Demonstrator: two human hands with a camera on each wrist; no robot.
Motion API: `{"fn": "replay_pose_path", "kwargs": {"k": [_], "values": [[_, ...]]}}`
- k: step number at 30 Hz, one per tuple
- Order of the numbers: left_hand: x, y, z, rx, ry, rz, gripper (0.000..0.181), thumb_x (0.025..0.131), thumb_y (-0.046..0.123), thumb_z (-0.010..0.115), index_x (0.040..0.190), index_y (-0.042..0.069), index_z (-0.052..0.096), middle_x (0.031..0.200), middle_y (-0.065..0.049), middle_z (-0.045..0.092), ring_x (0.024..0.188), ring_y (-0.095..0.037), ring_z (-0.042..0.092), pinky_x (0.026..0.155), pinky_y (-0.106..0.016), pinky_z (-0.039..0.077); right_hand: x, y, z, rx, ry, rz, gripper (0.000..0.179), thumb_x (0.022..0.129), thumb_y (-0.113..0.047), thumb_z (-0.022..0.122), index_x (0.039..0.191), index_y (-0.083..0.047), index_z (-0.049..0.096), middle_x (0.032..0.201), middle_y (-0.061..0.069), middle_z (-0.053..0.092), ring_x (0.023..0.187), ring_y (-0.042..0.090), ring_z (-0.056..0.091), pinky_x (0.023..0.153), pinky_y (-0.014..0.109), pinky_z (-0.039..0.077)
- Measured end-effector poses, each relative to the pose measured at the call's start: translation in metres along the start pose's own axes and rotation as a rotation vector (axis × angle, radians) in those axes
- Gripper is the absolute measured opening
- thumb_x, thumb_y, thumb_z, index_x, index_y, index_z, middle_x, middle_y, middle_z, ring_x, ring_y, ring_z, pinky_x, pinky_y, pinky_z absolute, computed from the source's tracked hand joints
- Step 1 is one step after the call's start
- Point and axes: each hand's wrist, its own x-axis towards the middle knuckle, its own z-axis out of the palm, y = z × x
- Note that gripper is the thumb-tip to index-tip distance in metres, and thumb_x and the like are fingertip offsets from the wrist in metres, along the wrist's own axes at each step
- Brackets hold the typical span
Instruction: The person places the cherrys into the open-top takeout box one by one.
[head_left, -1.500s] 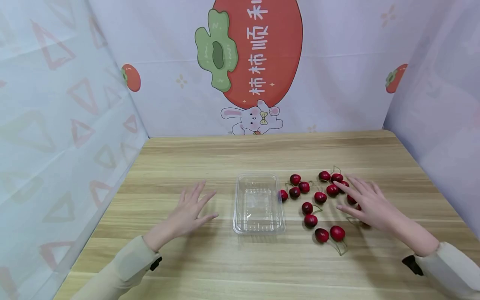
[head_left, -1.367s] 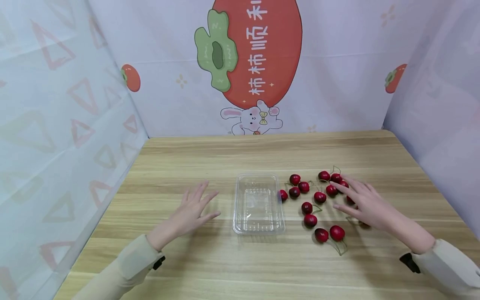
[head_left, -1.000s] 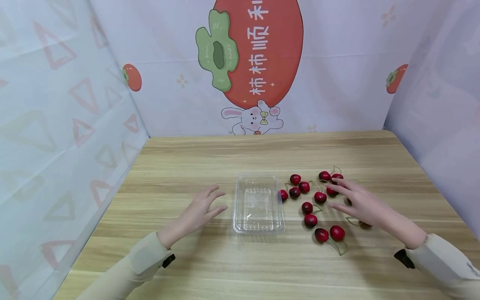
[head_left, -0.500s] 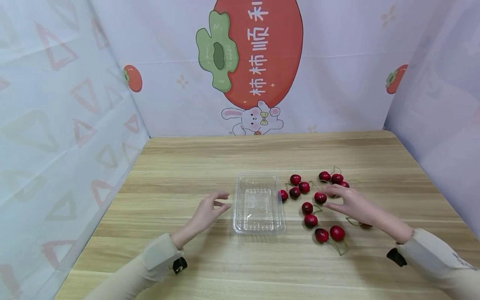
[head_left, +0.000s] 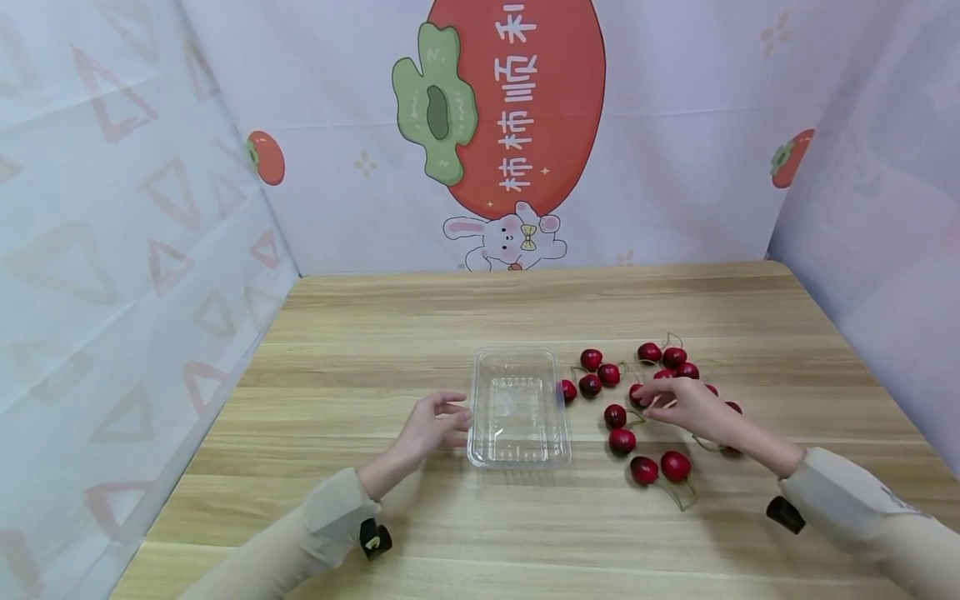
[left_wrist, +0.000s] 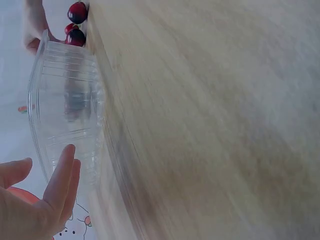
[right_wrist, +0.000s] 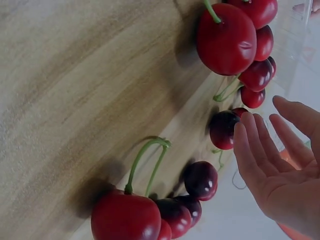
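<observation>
A clear plastic box [head_left: 519, 454] stands on the wooden table, without a lid. At its left rim is my left hand [head_left: 429, 429], thumb and fingers apart and holding nothing; the left wrist view has the fingers [left_wrist: 64, 182] beside the box wall. Several dark red cherries with green stems lie to the right of the box. My right hand [head_left: 690, 408] hovers over them, fingertips close to one cherry [head_left: 638, 394], which it partly covers. The right wrist view shows the same hand [right_wrist: 285, 165] with fingers slightly bent and nothing gripped, next to a dark cherry [right_wrist: 222, 129].
A joined pair of cherries [head_left: 660, 469] lies nearest the front of the group. One cherry [head_left: 567, 391] sits right at the box's right wall. A printed cloth [head_left: 337, 200] hangs behind the table [head_left: 360, 317], with more cloth at both sides.
My left hand has moved right, up to the box's left rim. My right hand has moved left and lower over the cherries, its fingers drawing closer together. Box and cherries have stayed put.
</observation>
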Motion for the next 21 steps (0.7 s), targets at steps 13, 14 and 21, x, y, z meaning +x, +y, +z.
{"fn": "replay_pose_path", "kwargs": {"k": [13,14,21], "values": [[0.004,-0.004,0.003,-0.012,-0.003,-0.069,0.036,0.082,-0.001,0.054,0.115,-0.013,0.046,0.1,-0.028,0.057,0.081,-0.034,0.062,0.066,-0.038,0.057,0.005,0.01,0.01,-0.001,-0.034,0.06,0.02,0.075,0.0,0.064,0.094,0.004,0.065,0.083,0.006,0.063,0.07,0.013,0.057,0.056,0.018,0.05],[0.004,-0.004,0.004,-0.011,-0.005,-0.072,0.035,0.082,-0.001,0.054,0.115,-0.013,0.046,0.1,-0.028,0.057,0.081,-0.034,0.062,0.066,-0.037,0.057,0.005,0.01,0.012,-0.009,-0.027,0.064,0.019,0.074,0.0,0.064,0.093,0.004,0.066,0.082,0.006,0.064,0.07,0.013,0.057,0.055,0.018,0.049],[0.004,-0.005,0.005,-0.019,-0.006,-0.083,0.033,0.083,-0.002,0.053,0.113,-0.014,0.048,0.099,-0.029,0.058,0.08,-0.033,0.063,0.066,-0.036,0.057,0.006,0.01,0.019,-0.073,-0.011,0.082,0.019,0.073,-0.002,0.066,0.091,0.004,0.066,0.078,0.004,0.065,0.07,0.013,0.059,0.056,0.018,0.049]]}}
